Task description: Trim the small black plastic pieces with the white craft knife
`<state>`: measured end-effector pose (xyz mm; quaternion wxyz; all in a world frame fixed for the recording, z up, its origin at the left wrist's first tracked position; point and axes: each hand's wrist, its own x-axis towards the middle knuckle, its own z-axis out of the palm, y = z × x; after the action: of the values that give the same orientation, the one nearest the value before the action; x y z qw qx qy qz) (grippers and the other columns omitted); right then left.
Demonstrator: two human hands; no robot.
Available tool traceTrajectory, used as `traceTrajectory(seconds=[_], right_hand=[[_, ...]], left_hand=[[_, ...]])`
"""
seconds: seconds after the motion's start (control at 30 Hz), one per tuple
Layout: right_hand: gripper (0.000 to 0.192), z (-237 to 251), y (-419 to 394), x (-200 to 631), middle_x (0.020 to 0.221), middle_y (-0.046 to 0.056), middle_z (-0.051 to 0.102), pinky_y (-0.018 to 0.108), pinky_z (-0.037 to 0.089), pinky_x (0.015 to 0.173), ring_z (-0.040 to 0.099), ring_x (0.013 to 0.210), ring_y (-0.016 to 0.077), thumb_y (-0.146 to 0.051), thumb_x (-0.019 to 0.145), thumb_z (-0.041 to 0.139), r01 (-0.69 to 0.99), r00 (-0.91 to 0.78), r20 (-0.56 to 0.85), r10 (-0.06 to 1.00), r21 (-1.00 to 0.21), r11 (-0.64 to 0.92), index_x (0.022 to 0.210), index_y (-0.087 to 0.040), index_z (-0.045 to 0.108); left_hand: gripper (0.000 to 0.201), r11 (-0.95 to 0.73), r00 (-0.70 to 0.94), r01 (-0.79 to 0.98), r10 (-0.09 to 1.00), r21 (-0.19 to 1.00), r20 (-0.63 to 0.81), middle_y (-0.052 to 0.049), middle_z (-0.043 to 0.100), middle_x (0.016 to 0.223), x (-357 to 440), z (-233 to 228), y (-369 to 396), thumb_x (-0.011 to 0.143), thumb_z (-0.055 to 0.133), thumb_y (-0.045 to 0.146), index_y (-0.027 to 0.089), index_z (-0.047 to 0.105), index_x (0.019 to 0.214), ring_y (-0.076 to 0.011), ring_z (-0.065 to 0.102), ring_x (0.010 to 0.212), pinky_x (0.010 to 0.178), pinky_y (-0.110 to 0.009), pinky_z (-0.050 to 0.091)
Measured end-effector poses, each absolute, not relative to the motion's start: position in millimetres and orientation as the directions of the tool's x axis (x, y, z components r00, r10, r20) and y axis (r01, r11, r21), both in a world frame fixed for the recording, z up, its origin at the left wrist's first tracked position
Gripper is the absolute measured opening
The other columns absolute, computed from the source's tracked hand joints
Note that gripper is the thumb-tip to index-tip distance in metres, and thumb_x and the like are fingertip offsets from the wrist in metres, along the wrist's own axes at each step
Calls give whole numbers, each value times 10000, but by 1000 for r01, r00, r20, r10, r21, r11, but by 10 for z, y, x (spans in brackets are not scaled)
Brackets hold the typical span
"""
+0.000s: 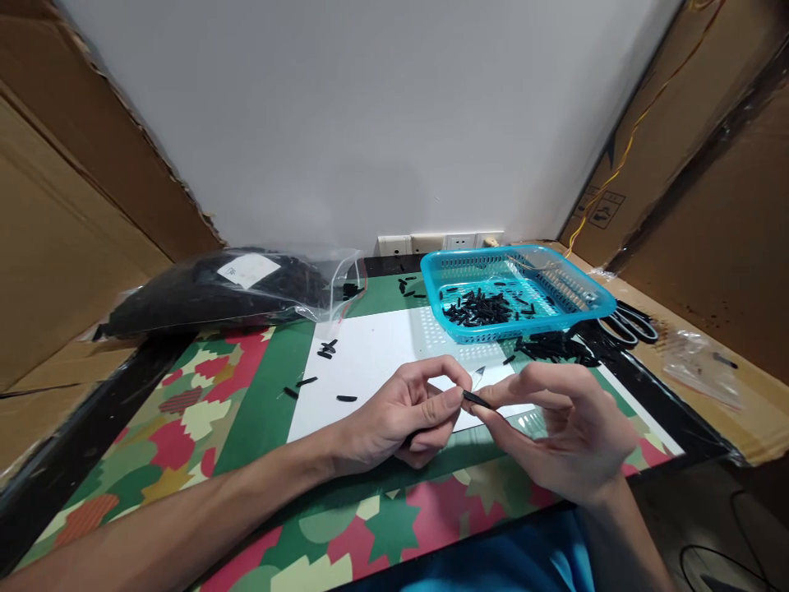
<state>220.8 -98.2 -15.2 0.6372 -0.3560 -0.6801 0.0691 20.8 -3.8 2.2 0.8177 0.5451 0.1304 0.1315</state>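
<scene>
My left hand (403, 415) and my right hand (564, 432) meet over the near edge of a white sheet (376, 358). Both pinch one small black tube piece (476, 400) between thumb and fingertips. More black tube pieces (320, 353) lie scattered on the sheet to the left. A blue plastic basket (592, 292) behind the hands holds several black pieces (477, 308). A heap of black pieces (555, 347) lies beside the basket's near right corner.
A clear zip bag (222, 288) full of black pieces lies at the back left. Black-handled scissors (629, 325) rest right of the basket, a small clear bag (699, 366) beyond. Cardboard walls stand on both sides. Wall sockets (431, 242) sit behind the patterned mat (185, 419).
</scene>
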Motion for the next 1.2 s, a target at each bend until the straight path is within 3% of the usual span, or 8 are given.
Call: traceTrajectory(seconds=[1.2], right_hand=[[368,-112,-949,2233,947,49,838,308,712,790,842,844,220,56,883,769,454,-14,820,573,-505,734,1138,-206,730]], left_hand=[[198,391,934,-96,353,915,-53,126,394,539,196,-42,-17,1092,595,448,256,550,1070,-53,226,405,392,-134,301]])
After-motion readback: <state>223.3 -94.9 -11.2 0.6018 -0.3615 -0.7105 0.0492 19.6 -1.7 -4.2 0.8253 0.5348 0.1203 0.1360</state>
